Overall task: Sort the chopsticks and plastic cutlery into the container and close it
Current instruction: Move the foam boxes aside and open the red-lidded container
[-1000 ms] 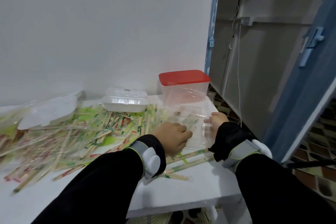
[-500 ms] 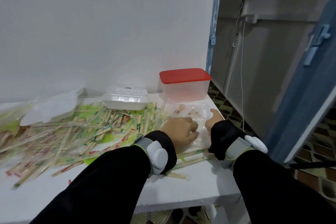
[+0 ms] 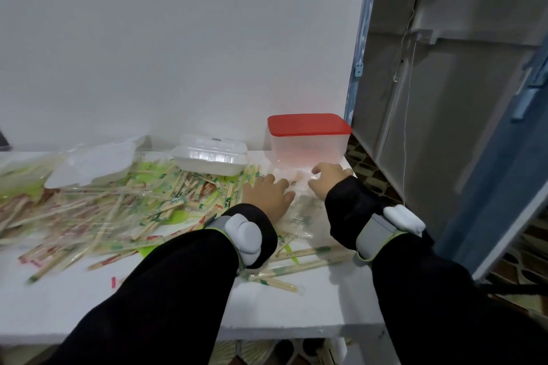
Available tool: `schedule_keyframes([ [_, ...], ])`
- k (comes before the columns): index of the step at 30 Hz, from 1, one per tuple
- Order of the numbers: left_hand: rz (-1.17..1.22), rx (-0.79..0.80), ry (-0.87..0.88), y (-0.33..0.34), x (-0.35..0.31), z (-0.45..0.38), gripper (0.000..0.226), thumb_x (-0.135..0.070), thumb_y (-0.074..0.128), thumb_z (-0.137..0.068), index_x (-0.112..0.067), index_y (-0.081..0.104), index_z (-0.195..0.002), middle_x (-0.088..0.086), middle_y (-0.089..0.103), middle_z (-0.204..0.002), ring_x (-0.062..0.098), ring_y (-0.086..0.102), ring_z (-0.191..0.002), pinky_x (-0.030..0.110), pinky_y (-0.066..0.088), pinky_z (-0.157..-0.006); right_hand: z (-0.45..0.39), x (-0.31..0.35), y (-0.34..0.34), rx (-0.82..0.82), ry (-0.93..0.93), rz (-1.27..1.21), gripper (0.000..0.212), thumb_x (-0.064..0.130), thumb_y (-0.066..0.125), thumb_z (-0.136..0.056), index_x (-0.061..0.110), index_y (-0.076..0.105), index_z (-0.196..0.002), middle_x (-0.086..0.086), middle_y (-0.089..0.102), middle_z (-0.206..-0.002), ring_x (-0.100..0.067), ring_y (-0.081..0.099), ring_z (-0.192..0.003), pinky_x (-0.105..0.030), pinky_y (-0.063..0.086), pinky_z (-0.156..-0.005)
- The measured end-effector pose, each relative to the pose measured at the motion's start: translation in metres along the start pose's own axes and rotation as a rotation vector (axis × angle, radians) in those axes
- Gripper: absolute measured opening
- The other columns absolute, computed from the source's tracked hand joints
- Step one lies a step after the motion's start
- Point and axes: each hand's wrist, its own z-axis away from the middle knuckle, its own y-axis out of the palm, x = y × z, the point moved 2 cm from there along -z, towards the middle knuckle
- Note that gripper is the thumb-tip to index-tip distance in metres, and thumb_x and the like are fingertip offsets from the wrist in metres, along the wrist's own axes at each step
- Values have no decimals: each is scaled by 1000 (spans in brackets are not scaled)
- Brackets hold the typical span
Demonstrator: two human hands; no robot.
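A white flat-topped table stands against the wall. A clear plastic tub with a red lid sits at its far right corner. Just left of the tub rests a closed white foam clamshell box; further left lie clear plastic lids. In front of the tub lies a clear flat plastic container, and left of that sprawls a heap of wrapped wooden chopsticks.

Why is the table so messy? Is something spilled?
Yes. Wrapped chopsticks lie scattered in a heap across the white table, pointing every way, some by the near edge. They are not in any box yet.
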Motion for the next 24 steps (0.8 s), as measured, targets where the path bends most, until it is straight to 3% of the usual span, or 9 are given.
schedule_keyframes([
  [3,116,-143,-4,-21,19,6,41,-39,34,-99,-20,49,-132,6,47,-134,26,44,-123,41,35,-99,6,38,1,54,-152,-110,35,19,48,-93,14,54,-126,-8,55,-129,-27,49,-119,-30,39,-100],
  [7,104,-338,-41,-53,61,26,32,-26,44,-94,-15,56,-122,6,55,-124,27,49,-114,40,37,-93,14,90,17,108,-291,-246,26,14,50,-91,9,64,-112,-10,64,-111,-27,59,-103,-27,42,-81],
  [11,74,-511,-185,-78,141,65,31,-12,49,-85,-9,62,-113,10,58,-116,33,51,-108,42,38,-90,32,160,56,248,-417,-326,13,14,51,-90,12,64,-91,-3,59,-80,-19,52,-69,-24,39,-63],
  [13,36,-524,-256,-84,172,76,32,-10,51,-85,-11,61,-115,9,56,-119,31,49,-110,41,35,-91,35,179,71,295,-432,-313,9,15,51,-89,13,59,-87,-1,54,-69,-17,48,-60,-24,37,-54],
  [15,-17,-481,-346,-89,199,84,36,-12,49,-86,-13,56,-122,7,52,-126,30,46,-115,40,33,-93,35,192,85,354,-430,-225,10,17,52,-90,10,59,-90,-4,57,-76,-25,58,-75,-24,41,-60],
  [17,-75,-406,-454,-90,235,90,40,-13,48,-87,-14,50,-127,7,48,-131,30,44,-119,41,33,-94,38,208,99,382,-444,-42,25,23,49,-93,7,59,-109,-12,62,-107,-30,59,-105,-27,44,-78],
  [19,-138,-316,-520,-91,283,91,44,-14,47,-88,-14,44,-131,7,45,-135,29,42,-123,43,33,-97,40,233,115,349,-425,32,41,29,45,-97,5,49,-129,-14,52,-133,-29,51,-121,-27,41,-90],
  [21,-154,-224,-539,-91,317,88,48,-15,47,-88,-14,39,-135,6,40,-139,29,38,-127,45,31,-99,40,249,129,359,-378,11,47,31,43,-98,3,41,-136,-13,46,-140,-29,47,-126,-27,39,-95],
  [24,-158,-86,-461,-90,348,77,58,-18,47,-90,-18,26,-144,4,27,-150,25,28,-137,48,26,-106,36,268,150,349,-277,-83,53,31,48,-96,2,35,-138,-15,49,-136,-30,51,-121,-28,42,-92],
])
